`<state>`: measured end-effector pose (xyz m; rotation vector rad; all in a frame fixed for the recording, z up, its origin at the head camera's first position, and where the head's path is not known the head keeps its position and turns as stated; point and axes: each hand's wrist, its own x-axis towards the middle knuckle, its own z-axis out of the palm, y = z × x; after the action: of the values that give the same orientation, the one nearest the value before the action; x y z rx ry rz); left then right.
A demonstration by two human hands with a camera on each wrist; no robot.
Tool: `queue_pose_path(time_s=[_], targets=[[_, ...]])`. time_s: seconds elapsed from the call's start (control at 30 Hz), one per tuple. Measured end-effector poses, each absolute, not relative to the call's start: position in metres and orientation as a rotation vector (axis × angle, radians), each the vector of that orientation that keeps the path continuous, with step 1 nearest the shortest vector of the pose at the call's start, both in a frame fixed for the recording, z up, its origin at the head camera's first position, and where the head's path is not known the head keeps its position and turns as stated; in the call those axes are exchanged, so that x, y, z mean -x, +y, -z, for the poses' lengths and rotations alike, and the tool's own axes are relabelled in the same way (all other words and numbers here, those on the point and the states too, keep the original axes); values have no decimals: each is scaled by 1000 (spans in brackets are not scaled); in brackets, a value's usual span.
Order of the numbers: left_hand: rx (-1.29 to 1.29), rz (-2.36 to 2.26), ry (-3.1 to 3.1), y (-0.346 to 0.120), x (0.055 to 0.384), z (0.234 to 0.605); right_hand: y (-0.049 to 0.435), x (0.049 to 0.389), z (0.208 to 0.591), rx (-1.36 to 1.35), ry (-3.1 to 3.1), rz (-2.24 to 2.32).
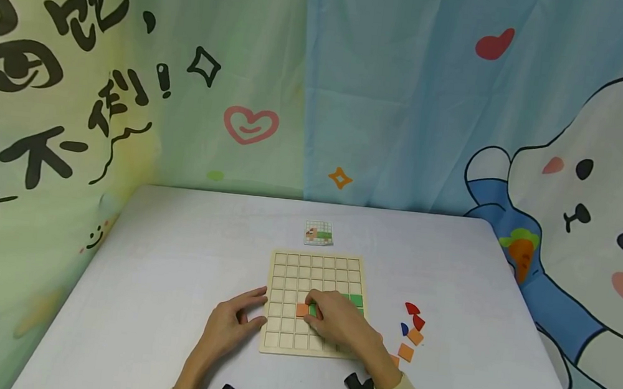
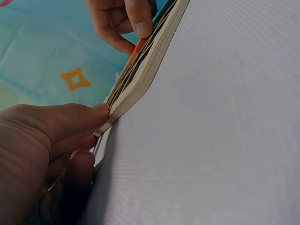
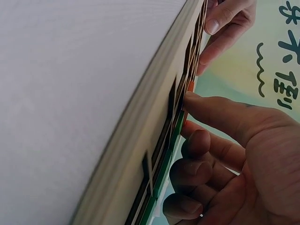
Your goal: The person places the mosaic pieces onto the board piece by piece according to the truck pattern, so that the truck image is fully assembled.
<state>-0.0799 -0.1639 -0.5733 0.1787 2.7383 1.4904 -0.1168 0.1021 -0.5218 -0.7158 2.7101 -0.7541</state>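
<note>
A square wooden grid board [image 1: 285, 279] lies flat on the white table. My left hand [image 1: 228, 327] is at the board's left edge, its fingertips touching the rim with the fingers loosely bent. Over the middle of the board, my right hand [image 1: 341, 322] pinches an orange square tile [image 1: 302, 310] between thumb and index finger, low against the grid; the right wrist view shows the thumb [image 3: 211, 110] at this tile. Green tiles [image 1: 356, 300] sit in cells to the right, partly hidden under the right hand.
Behind the board lies a small pattern card [image 1: 319, 233]. To its right are loose orange squares [image 1: 406, 352], red pieces [image 1: 412, 308] and a blue piece [image 1: 404, 329]. Black wrist devices [image 1: 358, 387] sit by both forearms. A printed curtain [image 1: 233, 74] hangs behind the white table [image 1: 181, 257].
</note>
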Motion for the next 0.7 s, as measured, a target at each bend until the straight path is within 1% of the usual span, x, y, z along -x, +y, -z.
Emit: queue_pose_path(time_s=[0.4,0.7], targets=[[-168,-1494,2733,-163,79,573,105,114,516,707,2710,771],[-153,-1492,2732,-162,79,572,125,106,503,635,2744,822]])
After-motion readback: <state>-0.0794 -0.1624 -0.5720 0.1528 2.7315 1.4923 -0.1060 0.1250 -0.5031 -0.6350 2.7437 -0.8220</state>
